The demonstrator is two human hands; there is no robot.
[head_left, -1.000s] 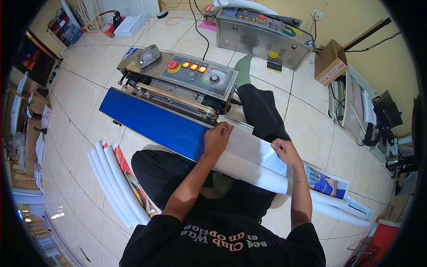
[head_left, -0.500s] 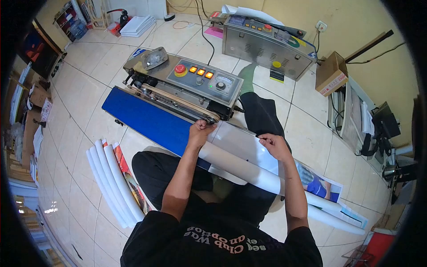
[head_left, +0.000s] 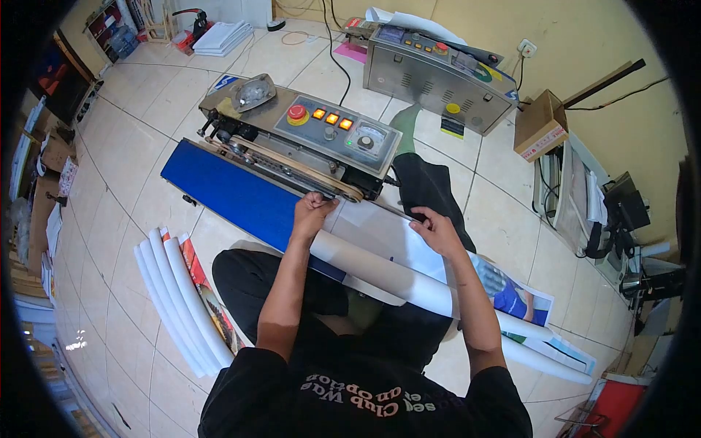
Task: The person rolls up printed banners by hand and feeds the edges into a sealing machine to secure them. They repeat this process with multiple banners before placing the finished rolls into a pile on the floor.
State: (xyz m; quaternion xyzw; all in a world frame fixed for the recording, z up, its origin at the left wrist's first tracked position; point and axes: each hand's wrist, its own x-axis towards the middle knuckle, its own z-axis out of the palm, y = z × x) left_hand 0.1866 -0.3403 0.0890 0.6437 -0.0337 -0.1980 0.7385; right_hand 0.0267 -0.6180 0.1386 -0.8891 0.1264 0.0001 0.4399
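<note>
Your left fingers [head_left: 316, 198] look pinched on the flat sheet [head_left: 383, 235] beside the sealing machine [head_left: 307, 139]; whether your right fingers [head_left: 421, 212] grip is unclear. It seems light, flexible, crease-prone: hold its machine-side edge.

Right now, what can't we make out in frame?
Whether the left hand pinches the white sheet: head view, fingertips hidden by the hand itself.
Dial reading: head view, too small.
Inner faces of the paper rolls at left: head view, hidden by their curl.
Red object, lower right: head view, cut off by edge.
</note>
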